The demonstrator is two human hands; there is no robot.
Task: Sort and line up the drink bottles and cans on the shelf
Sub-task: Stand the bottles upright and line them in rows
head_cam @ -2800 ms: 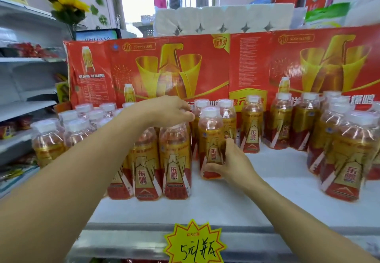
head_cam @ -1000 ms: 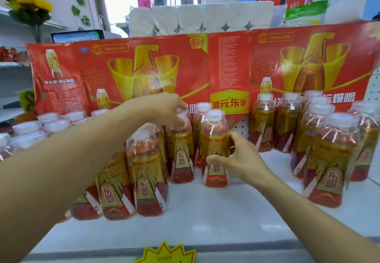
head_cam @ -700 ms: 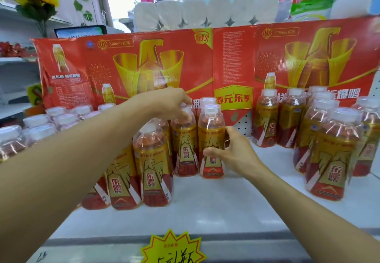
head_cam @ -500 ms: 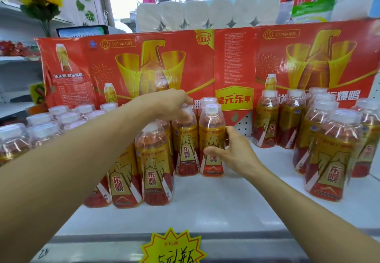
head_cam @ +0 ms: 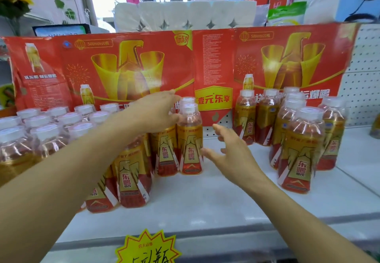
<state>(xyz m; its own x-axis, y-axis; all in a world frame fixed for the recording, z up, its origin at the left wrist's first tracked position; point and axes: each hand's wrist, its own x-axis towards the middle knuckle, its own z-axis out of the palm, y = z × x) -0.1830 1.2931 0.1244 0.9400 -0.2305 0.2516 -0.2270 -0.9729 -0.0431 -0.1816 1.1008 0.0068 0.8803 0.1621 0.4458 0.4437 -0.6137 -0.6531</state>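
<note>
Gold-and-red drink bottles with white caps stand on the white shelf (head_cam: 205,201). A packed left group (head_cam: 61,131) ends in a front bottle (head_cam: 131,178) and two side-by-side bottles, the right one (head_cam: 190,145) standing free. My left hand (head_cam: 154,111) hovers over the top of the bottle beside it (head_cam: 165,151), fingers spread and loosely bent, hiding that cap. My right hand (head_cam: 232,153) is open just right of the free bottle, not touching it. A second group of bottles (head_cam: 298,139) stands to the right.
Red printed cardboard panels (head_cam: 185,67) stand behind the bottles, with paper rolls (head_cam: 185,15) above them. A yellow star price tag (head_cam: 148,248) sticks up from the shelf's front edge. White pegboard (head_cam: 364,77) closes the right end. Bare shelf lies between the two groups.
My right hand has let go of the bottle it held and drawn back to the right with fingers spread. My left hand's fingers have loosened over the bottle tops.
</note>
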